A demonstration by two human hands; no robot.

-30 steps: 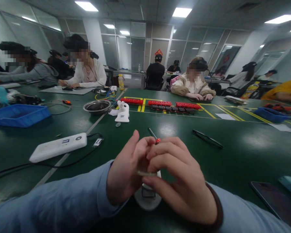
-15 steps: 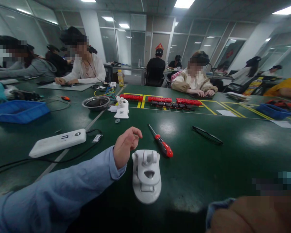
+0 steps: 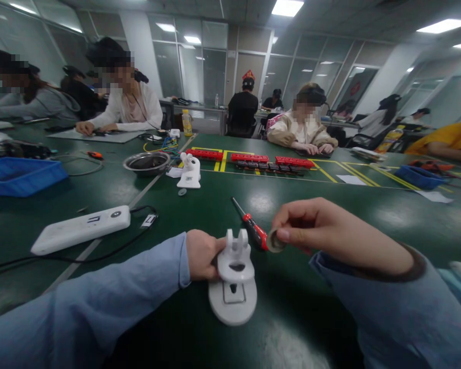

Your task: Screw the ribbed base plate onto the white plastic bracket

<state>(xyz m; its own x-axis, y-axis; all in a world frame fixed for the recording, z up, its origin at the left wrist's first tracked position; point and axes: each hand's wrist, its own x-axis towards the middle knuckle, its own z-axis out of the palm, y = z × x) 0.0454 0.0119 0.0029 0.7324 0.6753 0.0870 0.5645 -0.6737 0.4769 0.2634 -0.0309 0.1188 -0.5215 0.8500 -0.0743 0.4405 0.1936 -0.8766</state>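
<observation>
A white plastic bracket (image 3: 233, 307) stands on the green table in front of me, with a rounded base and two upright lugs at its top. My left hand (image 3: 203, 254) is closed on the left side of its upper part, which is tilted up from the base; some fingertips are hidden behind it. To the right, my right hand (image 3: 311, 225) pinches a small greyish round piece (image 3: 275, 242), ring-like at the rim, between thumb and fingers. It is held in front of the handle of a red-and-black screwdriver (image 3: 255, 230) lying behind the bracket.
A white power bank-like block (image 3: 82, 228) with a black cable lies left. Farther back are a metal bowl (image 3: 148, 163), a second white bracket (image 3: 190, 171), a small disc (image 3: 182, 192), red strips (image 3: 249, 158) and a blue tray (image 3: 21, 177). Other people sit around the table.
My left hand has come down onto the bracket, whose upper part is now raised. My right hand has moved in from the lower right, holding the round piece.
</observation>
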